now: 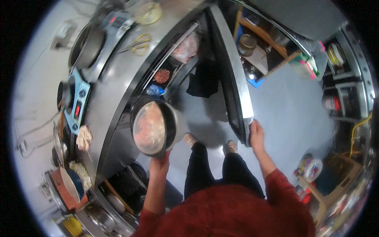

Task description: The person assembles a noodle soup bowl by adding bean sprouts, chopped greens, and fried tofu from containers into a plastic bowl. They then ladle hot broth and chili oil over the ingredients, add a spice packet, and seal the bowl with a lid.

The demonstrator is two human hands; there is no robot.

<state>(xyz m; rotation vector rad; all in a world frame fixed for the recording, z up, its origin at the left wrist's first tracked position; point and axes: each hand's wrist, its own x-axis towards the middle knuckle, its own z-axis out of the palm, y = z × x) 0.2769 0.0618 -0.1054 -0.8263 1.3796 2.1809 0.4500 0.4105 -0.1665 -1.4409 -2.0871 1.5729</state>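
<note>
My left hand (160, 164) is closed under and around a round tub with a clear lid (149, 128); pale pinkish food shows through the lid, and the sides look partly black. The tub is tilted toward me, in front of the counter fridge. With my right hand (256, 136) I grip the end of the steel-edged fridge door (236, 67), which stands open. Inside the fridge, a wire shelf (148, 81) bears a plastic bag of pink meat (187, 46), a portion of red meat (162, 76) and a blue bag (156, 91).
Along the steel counter (118, 75) lie yellow-handled scissors (140, 44), a pot (89, 45), a light-blue scale (77, 104) and a crumpled cloth (84, 138). Shelving with tins (247, 43) stands beyond the door. A cardboard box (341, 173) and a white tub (312, 169) are at the right.
</note>
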